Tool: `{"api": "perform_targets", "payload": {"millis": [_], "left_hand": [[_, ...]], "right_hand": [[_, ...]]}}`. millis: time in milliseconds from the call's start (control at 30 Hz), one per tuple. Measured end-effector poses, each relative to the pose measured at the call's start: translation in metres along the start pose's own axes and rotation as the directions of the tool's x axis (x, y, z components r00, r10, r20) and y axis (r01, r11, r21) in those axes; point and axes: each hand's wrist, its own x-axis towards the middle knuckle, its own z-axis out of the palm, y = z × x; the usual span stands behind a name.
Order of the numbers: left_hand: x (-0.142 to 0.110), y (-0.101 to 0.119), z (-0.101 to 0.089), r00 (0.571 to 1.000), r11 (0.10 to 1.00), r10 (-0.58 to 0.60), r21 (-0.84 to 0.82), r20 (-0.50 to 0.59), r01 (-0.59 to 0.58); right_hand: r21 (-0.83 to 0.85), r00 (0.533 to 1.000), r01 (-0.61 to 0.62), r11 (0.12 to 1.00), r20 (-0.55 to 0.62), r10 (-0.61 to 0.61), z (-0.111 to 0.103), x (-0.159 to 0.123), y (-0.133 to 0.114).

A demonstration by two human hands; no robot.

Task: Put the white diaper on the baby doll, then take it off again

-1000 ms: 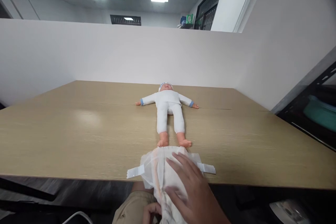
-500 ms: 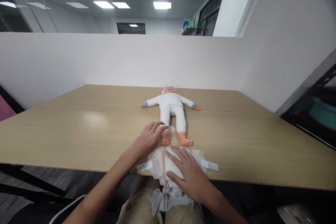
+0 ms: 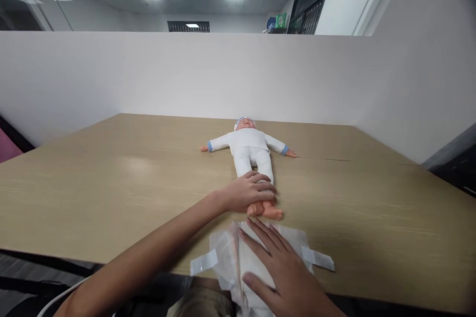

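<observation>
Left hand (image 3: 252, 191) clasps the doll (image 3: 250, 141) by its legs; a diaper (image 3: 250, 260) lies beneath the spread right hand (image 3: 281, 266).

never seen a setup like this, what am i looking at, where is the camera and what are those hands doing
There is no machine here: these are a person's own two bare hands. The camera is worn on the person's head and looks forward and down, so you see roughly what they see.

On the wooden table a doll in white clothes with blue cuffs lies on its back, arms spread, feet toward the person. The left hand is clasped over its lower legs. Nearer the person is an open diaper, its tape tabs out to the sides and its near end past the table edge. The right hand rests on it, fingers spread.
</observation>
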Motion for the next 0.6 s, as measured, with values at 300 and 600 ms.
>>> {"api": "perform_targets", "payload": {"millis": [300, 600], "left_hand": [[0.032, -0.032, -0.097, 0.922, 0.778, -0.358, -0.593, -0.147, 0.207], [0.036, -0.064, -0.137, 0.823, 0.707, -0.501, -0.675, -0.267, 0.211]], "right_hand": [[0.076, 0.993, -0.027, 0.997, 0.114, 0.019, -0.023, 0.053, 0.035], [-0.007, 1.000, 0.028, 1.000, 0.007, -0.028, -0.032, 0.169, 0.101]]}}
